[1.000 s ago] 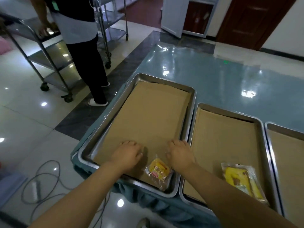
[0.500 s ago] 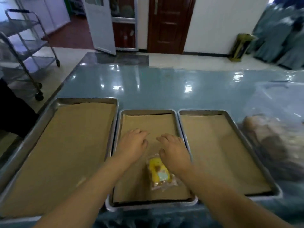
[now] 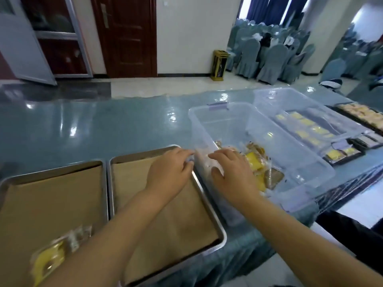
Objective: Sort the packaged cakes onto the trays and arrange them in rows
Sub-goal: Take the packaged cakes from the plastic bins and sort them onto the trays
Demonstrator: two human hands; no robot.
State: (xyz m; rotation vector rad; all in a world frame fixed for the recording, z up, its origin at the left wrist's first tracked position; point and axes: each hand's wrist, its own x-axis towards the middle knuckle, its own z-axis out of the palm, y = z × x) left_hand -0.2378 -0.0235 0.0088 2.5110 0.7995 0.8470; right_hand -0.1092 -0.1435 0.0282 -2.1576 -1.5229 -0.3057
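Barely begun: one cake (image 3: pixel 49 257) lies on the tray (image 3: pixel 53 172) at 8 o'clock, and more cakes (image 3: pixel 253 163) wait in the bin (image 3: pixel 207 125) at 2 o'clock. The right hand (image 3: pixel 230 172) reaches in with fingers spread. The left hand (image 3: pixel 170 172) is perhaps at the rim, but its hold is too blurred to tell.

Access to the clear bin (image 3: pixel 207 129) is from above only. Its near wall stands just beside the right tray (image 3: pixel 209 204) rim and blocks a level pass between them. Packaged cakes (image 3: pixel 253 163) crowd the bin's near end, while the far end shows bare floor. The right tray's paper liner (image 3: pixel 186 224) lies bare. What appears to be one wrapped cake (image 3: pixel 48 259), blurred, occupies the left tray (image 3: pixel 51 171) near corner. A second clear bin (image 3: pixel 300 104) flanks the right.
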